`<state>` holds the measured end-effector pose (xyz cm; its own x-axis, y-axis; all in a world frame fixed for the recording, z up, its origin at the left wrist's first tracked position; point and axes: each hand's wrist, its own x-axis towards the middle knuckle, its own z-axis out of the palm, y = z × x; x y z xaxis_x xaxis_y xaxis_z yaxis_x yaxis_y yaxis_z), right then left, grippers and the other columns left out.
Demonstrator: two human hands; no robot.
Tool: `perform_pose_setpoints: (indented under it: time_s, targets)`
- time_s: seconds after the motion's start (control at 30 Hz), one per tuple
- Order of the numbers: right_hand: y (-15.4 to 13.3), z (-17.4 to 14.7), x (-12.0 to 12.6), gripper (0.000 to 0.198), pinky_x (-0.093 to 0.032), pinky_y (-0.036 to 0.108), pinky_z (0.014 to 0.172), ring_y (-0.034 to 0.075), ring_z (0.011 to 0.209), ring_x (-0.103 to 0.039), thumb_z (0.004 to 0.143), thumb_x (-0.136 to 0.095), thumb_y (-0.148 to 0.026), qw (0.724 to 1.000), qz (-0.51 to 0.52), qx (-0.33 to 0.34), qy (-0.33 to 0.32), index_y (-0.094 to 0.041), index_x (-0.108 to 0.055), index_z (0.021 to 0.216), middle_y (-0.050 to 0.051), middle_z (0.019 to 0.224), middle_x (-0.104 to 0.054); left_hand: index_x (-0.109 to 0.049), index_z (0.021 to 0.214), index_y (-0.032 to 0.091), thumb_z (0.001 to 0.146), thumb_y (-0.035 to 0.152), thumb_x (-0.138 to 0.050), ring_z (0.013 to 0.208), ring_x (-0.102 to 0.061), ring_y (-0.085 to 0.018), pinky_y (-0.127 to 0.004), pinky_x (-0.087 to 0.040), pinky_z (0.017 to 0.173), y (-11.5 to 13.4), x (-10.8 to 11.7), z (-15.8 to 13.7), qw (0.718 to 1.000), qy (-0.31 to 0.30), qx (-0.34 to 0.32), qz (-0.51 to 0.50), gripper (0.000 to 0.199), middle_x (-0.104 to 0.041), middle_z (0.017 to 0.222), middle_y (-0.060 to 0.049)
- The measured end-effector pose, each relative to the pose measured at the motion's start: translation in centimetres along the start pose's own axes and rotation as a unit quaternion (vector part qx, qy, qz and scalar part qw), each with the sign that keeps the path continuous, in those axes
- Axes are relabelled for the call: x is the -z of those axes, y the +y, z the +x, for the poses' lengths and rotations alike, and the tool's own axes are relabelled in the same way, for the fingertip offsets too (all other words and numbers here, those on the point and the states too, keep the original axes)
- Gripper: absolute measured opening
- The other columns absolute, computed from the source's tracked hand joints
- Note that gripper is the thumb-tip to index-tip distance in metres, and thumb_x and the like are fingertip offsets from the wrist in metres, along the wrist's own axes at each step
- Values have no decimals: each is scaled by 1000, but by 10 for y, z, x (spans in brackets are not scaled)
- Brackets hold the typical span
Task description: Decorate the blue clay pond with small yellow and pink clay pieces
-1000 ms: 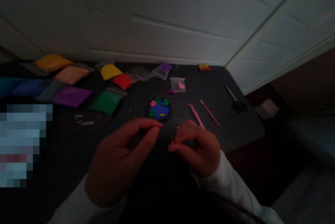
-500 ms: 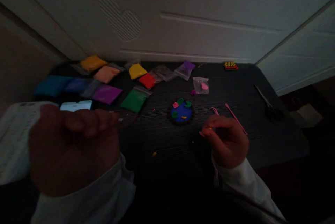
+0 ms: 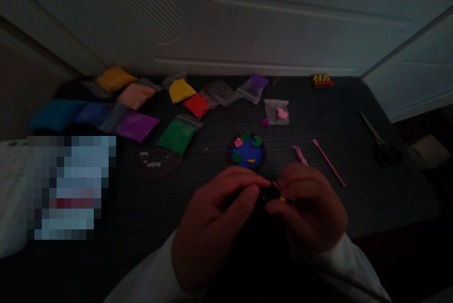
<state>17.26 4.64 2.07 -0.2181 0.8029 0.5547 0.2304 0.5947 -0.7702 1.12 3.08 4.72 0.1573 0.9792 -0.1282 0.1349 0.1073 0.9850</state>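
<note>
A small yellow piece of clay [image 3: 282, 198] sits between the thumb and fingertips of my right hand [image 3: 313, 208], which is closed on it. My left hand [image 3: 215, 227] reaches in from the left. Its index finger is stretched toward the right fingertips, with the thumb just below and nothing visible between them. Beyond both hands lies a round clay pond [image 3: 244, 152] with a dark rim, a blue middle, green leaves, a pink flower and a yellow bit. Pink tweezers [image 3: 299, 154] lie partly behind my right hand, beside a thin pink clay tool [image 3: 329, 163].
Bags of coloured clay, among them a green bag [image 3: 179, 135], line the back left. A small bag with pink clay [image 3: 277, 112] lies behind the pond. Scissors [image 3: 377, 138] rest at right. A blurred-out screen [image 3: 78, 185] and a clear disc [image 3: 154, 161] are at left.
My left hand has come down from the left, over the phone, to beside my right hand. The right hand still pinches the yellow clay. The view has shifted slightly.
</note>
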Motion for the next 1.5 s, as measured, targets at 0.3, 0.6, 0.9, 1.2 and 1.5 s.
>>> perform_pose_setpoints:
  time_s: [0.3, 0.6, 0.9, 1.2, 1.5]
  targets:
    - [-4, 9, 0, 23, -46, 30, 57, 11, 66, -51, 60, -68, -23, 997, -33, 16, -69, -18, -50, 73, -1, 67, -51, -64, 81, 24, 75, 16, -46, 86, -51, -11, -19, -40, 73, 6, 1, -4, 992, -10, -91, 84, 20, -57, 89, 1]
    - [-2, 7, -3, 25, -46, 32, 63, 14, 74, -51, 59, -65, -16, 997, -34, 4, -69, -18, -47, 76, 0, 74, -49, -64, 81, 23, 75, 23, -46, 91, -48, -15, -25, -37, 79, 5, 1, -4, 988, -12, -125, 87, 18, -57, 92, 0]
    - [-2, 5, -2, 46, -44, 34, 72, 17, 86, -48, 51, -72, -27, 994, -81, 4, -67, -20, -46, 89, 3, 89, -47, -64, 76, 23, 78, 32, -39, 94, -45, -19, -30, -36, 80, 3, 4, -4, 994, -35, -80, 63, 26, -54, 96, -3]
    - [-1, 2, 0, 56, -42, 36, 76, 20, 92, -45, 51, -71, -34, 990, -112, -4, -81, -22, -44, 99, 5, 100, -45, -64, 82, 22, 77, 43, -38, 97, -43, -23, -35, -35, 84, 2, 2, -5, 994, -73, -76, 40, 34, -52, 100, -6]
    - [0, 1, 0, 71, -38, 39, 84, 24, 102, -39, 49, -71, -38, 989, -126, -3, -79, -23, -41, 111, 6, 112, -40, -63, 74, 21, 76, 46, -38, 97, -43, -22, -32, -35, 83, 4, 8, -5, 994, -77, -65, 47, 35, -51, 100, -5]
